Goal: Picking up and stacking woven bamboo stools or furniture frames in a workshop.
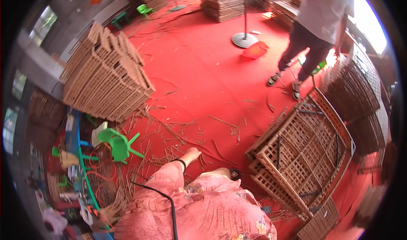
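My left hand (193, 155) hangs in front of my body over the red floor (193, 96), below a pink sleeve and a dark wristband. It is small and blurred, so its fingers do not show clearly. Loose brown strips (171, 149) lie scattered beneath and around it; I cannot make out anything held. My right hand is out of sight. Off to the right leans a woven brown lattice panel (305, 155) with dark bars across it, apart from the visible hand.
Left stands a tall stack of brown frames (106, 74), with a green chair (118, 144) nearer me. Ahead are an orange-red basket (255, 50) and a round pole base (244, 40). A person (316, 28) stands at far right, near stacked woven panels (354, 87).
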Available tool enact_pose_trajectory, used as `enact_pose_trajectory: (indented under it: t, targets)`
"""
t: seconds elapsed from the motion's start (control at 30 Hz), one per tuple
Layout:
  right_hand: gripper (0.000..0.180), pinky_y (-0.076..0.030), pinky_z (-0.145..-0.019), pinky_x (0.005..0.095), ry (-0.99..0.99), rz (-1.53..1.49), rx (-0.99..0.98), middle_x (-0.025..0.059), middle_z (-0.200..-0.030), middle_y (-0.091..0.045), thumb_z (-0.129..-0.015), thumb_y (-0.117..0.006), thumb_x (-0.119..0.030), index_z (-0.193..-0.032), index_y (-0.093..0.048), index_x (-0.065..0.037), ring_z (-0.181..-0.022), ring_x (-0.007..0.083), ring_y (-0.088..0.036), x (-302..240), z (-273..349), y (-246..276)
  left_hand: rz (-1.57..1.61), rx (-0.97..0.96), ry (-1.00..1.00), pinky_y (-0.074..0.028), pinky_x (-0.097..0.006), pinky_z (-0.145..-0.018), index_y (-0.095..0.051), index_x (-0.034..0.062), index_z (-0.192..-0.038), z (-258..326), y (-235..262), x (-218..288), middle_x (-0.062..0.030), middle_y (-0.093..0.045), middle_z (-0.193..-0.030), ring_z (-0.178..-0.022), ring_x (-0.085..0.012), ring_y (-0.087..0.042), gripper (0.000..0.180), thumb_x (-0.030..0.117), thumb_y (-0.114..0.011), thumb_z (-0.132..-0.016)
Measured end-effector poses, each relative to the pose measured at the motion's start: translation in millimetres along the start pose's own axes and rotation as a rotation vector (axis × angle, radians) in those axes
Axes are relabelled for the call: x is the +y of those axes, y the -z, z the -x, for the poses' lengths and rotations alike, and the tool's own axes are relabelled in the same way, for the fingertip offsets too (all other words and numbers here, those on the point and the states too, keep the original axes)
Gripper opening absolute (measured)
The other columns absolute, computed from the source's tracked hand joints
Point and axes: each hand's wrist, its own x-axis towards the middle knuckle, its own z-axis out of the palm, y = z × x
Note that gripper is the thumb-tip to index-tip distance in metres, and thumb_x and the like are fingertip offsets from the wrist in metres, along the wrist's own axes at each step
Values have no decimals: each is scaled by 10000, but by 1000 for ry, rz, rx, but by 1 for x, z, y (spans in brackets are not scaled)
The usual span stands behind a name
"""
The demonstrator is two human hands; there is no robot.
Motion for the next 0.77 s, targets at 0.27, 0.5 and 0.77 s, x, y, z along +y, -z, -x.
enact_pose_trajectory:
  t: [0.27, 0.5, 0.77]
  targets:
    - [152, -534, -624, 425, 275, 85, -2, 54, -691, -644, -819, -604, -246, -736, -663, -133, -623, 242, -645, -53, -75, 19, 366, -287, 696, -524, -432, -892, -721, 6, -1043, 202, -76, -115, -225, -707, -1050, -1016, -349, -681, 503, 474, -616, -892]
    - [138, -534, -643, 415, 477, 234, -29, 64, -724, -649, -799, -618, -251, -728, -661, -141, -671, 242, -652, -123, -105, 29, 447, -161, 514, -512, -429, -877, -751, 67, -947, 289, -93, -142, -148, -724, -1010, -992, -315, -674, 456, 471, -542, -922]
    - [123, -534, -665, 403, 695, 627, -29, 76, -762, -655, -777, -633, -256, -718, -659, -151, -725, 242, -661, -165, -110, 21, 462, -89, 113, -525, -422, -689, -781, 108, -950, 281, -175, -312, -145, -748, -938, -746, -266, -699, 353, 430, -638, -928]
